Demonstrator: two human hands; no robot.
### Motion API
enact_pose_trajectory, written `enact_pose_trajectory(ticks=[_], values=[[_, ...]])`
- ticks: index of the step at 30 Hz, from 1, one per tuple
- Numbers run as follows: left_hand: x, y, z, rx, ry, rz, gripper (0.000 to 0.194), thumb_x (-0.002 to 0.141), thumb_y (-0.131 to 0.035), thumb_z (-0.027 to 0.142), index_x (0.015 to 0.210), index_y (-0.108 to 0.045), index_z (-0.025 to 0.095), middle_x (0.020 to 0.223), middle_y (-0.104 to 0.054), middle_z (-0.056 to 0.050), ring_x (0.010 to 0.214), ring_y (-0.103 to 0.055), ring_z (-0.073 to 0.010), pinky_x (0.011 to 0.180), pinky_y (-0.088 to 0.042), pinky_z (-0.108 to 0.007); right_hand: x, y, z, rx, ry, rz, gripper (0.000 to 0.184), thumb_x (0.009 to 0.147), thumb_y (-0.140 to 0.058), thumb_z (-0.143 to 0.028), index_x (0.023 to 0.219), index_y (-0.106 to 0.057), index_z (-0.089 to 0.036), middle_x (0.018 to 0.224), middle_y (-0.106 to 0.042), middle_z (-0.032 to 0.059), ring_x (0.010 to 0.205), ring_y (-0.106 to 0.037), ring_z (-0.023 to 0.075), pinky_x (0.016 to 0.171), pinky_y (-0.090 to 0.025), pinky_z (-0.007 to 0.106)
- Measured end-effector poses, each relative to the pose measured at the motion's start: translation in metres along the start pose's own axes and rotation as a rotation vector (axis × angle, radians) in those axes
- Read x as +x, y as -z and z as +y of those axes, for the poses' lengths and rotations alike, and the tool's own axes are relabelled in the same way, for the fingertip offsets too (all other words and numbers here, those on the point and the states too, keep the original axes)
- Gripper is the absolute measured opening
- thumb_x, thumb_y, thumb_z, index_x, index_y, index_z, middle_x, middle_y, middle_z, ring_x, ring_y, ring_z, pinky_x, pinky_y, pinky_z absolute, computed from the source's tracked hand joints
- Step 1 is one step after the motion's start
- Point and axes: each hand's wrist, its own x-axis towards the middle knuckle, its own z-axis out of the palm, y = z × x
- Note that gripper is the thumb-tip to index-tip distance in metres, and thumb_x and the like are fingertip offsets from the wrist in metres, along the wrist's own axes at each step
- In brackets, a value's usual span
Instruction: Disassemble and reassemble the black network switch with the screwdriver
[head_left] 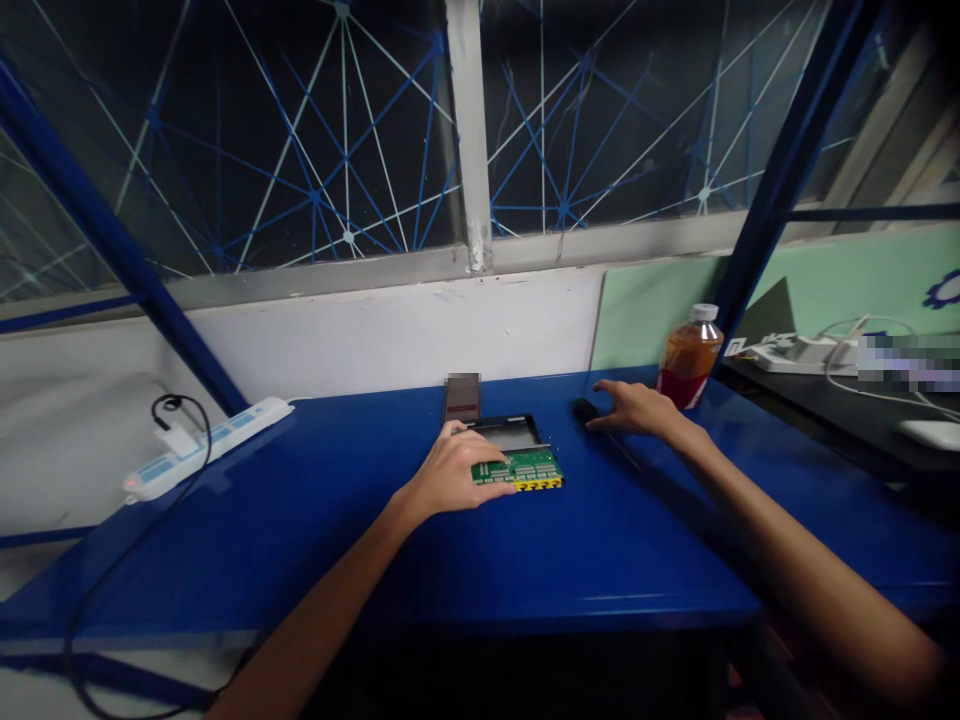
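Observation:
My left hand [459, 468] grips a green circuit board [531, 468] by its left part, thumb along the front edge and fingers over the top. A row of yellow ports [541, 485] lines the board's near side. Directly behind the board lies a black casing [517, 434], partly covered by the hand. To the right, my right hand [634, 408] has its thumb and fingers apart, at a dark slim tool [586, 410] that looks like a screwdriver. Whether the thumb touches that tool I cannot tell. Tiny specks, maybe screws, are beside the casing.
A brown, blurred-out flat object [462, 398] lies behind the casing. On the blue table [315, 540], a drink bottle [688, 355] stands at back right and a white power strip [210, 450] with a black cable lies left. A black surface [825, 400] at right bears cables and a white mouse-like object.

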Motion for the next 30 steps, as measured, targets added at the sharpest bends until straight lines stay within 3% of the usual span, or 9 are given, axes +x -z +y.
enact_pose_trajectory(ticks=[4, 8, 11, 13, 17, 22, 28, 30], values=[[0.000, -0.001, 0.001, 0.002, 0.016, 0.017, 0.033, 0.078, -0.065, 0.054, 0.095, -0.073, 0.027, 0.101, -0.073, -0.005, 0.099, -0.063, -0.0253, 0.103, -0.022, -0.050, -0.012, 0.013, -0.009, -0.003, -0.010, 0.044, 0.072, 0.065, -0.069, -0.057, 0.127, -0.054, -0.023, 0.094, -0.071, 0.0094, 0.088, -0.065, 0.0297, 0.057, -0.045, 0.032], [0.001, 0.000, 0.000, -0.030, 0.025, 0.014, 0.031, 0.081, -0.063, 0.053, 0.096, -0.072, 0.027, 0.099, -0.074, -0.003, 0.103, -0.061, -0.0242, 0.107, -0.017, -0.051, -0.027, 0.023, -0.028, 0.155, 0.160, 0.082, 0.061, 0.066, -0.070, -0.057, 0.117, -0.062, -0.024, 0.089, -0.071, 0.0061, 0.081, -0.065, 0.0258, 0.059, -0.045, 0.031], [0.002, 0.000, -0.003, -0.068, 0.051, 0.007, 0.028, 0.086, -0.058, 0.047, 0.097, -0.072, 0.026, 0.100, -0.073, -0.004, 0.103, -0.061, -0.0228, 0.107, -0.020, -0.050, -0.039, 0.027, -0.046, 0.436, 0.424, -0.099, 0.042, 0.074, -0.064, -0.055, 0.097, -0.069, -0.020, 0.073, -0.069, 0.0029, 0.068, -0.064, 0.0193, 0.059, -0.046, 0.029], [0.003, 0.000, -0.006, -0.090, 0.072, 0.010, 0.027, 0.091, -0.053, 0.042, 0.095, -0.073, 0.025, 0.100, -0.073, -0.004, 0.101, -0.062, -0.0212, 0.106, -0.023, -0.049, -0.046, 0.028, -0.056, 0.604, 0.506, -0.248, 0.042, 0.078, -0.060, -0.057, 0.096, -0.069, -0.020, 0.067, -0.067, 0.0015, 0.059, -0.062, 0.0168, 0.053, -0.044, 0.028], [0.004, -0.002, -0.011, -0.109, 0.094, 0.022, 0.026, 0.093, -0.050, 0.037, 0.094, -0.073, 0.025, 0.102, -0.072, -0.004, 0.101, -0.063, -0.0205, 0.105, -0.026, -0.048, -0.050, 0.023, -0.066, 0.529, 0.583, -0.228, 0.043, 0.069, -0.071, -0.052, 0.097, -0.070, -0.019, 0.069, -0.068, 0.0017, 0.058, -0.059, 0.0149, 0.053, -0.041, 0.026], [0.006, 0.002, -0.009, -0.092, 0.080, 0.070, 0.025, 0.091, -0.053, 0.037, 0.091, -0.074, 0.024, 0.099, -0.072, -0.005, 0.103, -0.060, -0.0228, 0.097, -0.036, -0.045, -0.046, 0.016, -0.066, 0.424, 0.625, -0.192, 0.029, 0.078, -0.065, -0.046, 0.091, -0.072, -0.021, 0.067, -0.067, 0.0015, 0.057, -0.055, 0.0138, 0.055, -0.039, 0.026], [-0.001, 0.035, -0.021, -0.101, 0.136, 0.246, 0.020, 0.083, -0.063, 0.040, 0.089, -0.073, 0.024, 0.095, -0.072, -0.005, 0.096, -0.060, -0.0238, 0.088, -0.042, -0.041, -0.044, 0.015, -0.067, 0.416, 0.689, -0.171, 0.028, 0.085, -0.058, -0.043, 0.095, -0.072, -0.021, 0.074, -0.070, 0.0023, 0.061, -0.057, 0.0144, 0.062, -0.041, 0.028], [-0.009, 0.049, -0.032, -0.152, 0.158, 0.198, 0.023, 0.080, -0.066, 0.042, 0.089, -0.073, 0.023, 0.092, -0.071, -0.006, 0.089, -0.061, -0.0220, 0.082, -0.045, -0.037, -0.043, 0.014, -0.066, 0.416, 0.693, -0.150, 0.027, 0.086, -0.057, -0.043, 0.095, -0.072, -0.021, 0.075, -0.070, 0.0022, 0.062, -0.057, 0.0148, 0.063, -0.042, 0.028]])
